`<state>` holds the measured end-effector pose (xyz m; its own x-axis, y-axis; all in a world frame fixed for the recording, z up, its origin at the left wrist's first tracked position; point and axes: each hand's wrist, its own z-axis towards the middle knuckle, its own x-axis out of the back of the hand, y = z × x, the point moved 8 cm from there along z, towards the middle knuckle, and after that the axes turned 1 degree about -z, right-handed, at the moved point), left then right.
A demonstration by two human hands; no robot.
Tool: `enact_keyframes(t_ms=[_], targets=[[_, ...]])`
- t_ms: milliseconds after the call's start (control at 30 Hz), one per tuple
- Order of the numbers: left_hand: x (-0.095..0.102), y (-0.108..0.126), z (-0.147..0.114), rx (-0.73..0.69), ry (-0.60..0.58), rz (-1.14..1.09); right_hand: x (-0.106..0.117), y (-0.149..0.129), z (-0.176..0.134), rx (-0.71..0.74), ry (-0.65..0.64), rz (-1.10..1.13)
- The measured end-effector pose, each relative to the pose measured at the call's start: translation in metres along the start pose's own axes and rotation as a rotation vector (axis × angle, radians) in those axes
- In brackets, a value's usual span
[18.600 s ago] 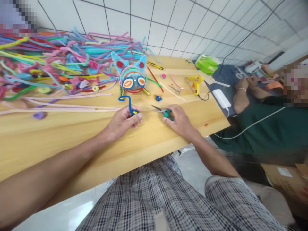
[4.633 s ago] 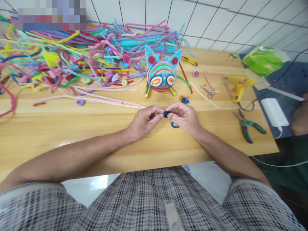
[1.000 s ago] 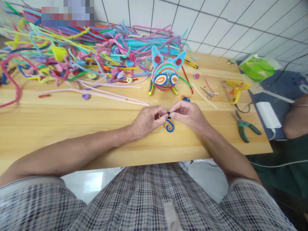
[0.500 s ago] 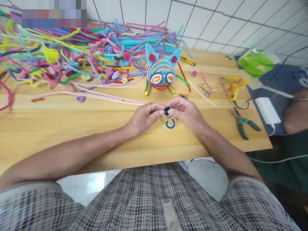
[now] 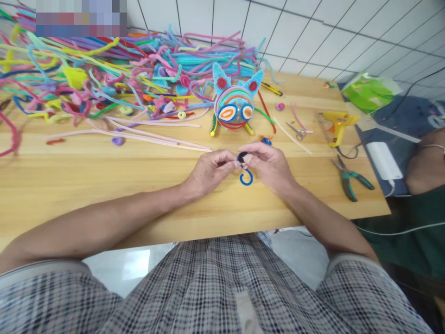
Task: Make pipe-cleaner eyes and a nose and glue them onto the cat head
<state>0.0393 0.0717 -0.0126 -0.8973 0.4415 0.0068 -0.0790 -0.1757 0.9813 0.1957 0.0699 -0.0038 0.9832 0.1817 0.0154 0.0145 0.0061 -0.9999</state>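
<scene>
Between my two hands is a small round black piece (image 5: 242, 157) with a blue pipe cleaner (image 5: 246, 177) curling down below it in a hook. My left hand (image 5: 212, 170) pinches its left edge with thumb and forefinger. On the other side my right hand (image 5: 269, 164) grips the black piece, thumb against its face. Just beyond the fingers stands an animal figure (image 5: 235, 107) made of coiled pipe cleaners, with light blue ears, red ear centres and orange-and-white eyes ringed in blue. A small blue and orange piece (image 5: 266, 140) lies behind my right hand.
A large heap of pipe cleaners (image 5: 114, 88) covers the back left. To the right lie small scissors (image 5: 299, 133), a yellow glue gun (image 5: 337, 124), green-handled pliers (image 5: 351, 178) and a white box (image 5: 384, 160) with a cable. Another person's arm (image 5: 427, 162) rests at the right edge.
The black piece has tilted so its round face shows more, and my right fingers have shifted slightly around it. The view has moved a little.
</scene>
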Motion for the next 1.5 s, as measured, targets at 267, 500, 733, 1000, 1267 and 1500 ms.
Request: enact_keyframes(t_ms=[267, 500, 733, 1000, 1267, 1500], targets=[[0.0, 0.0, -0.001, -0.018, 0.022, 0.0, -0.002, 0.003, 0.0, 0.025, 0.036, -0.015], [0.005, 0.004, -0.002, -0.05, 0.027, 0.269, 0.001, -0.017, 0.001, 0.05, -0.058, -0.336], [0.003, 0.0, -0.001, -0.022, -0.021, 0.31, 0.004, -0.011, 0.001, -0.007, -0.095, -0.287], [0.007, 0.0, 0.0, 0.008, 0.051, 0.114, 0.003, 0.008, 0.007, -0.08, -0.002, 0.071], [0.005, -0.001, 0.0, 0.015, 0.078, 0.036, -0.001, 0.025, 0.0, -0.15, 0.105, 0.196], [0.001, -0.002, -0.001, 0.024, 0.073, -0.031, -0.003, 0.02, -0.002, -0.101, 0.123, 0.153]])
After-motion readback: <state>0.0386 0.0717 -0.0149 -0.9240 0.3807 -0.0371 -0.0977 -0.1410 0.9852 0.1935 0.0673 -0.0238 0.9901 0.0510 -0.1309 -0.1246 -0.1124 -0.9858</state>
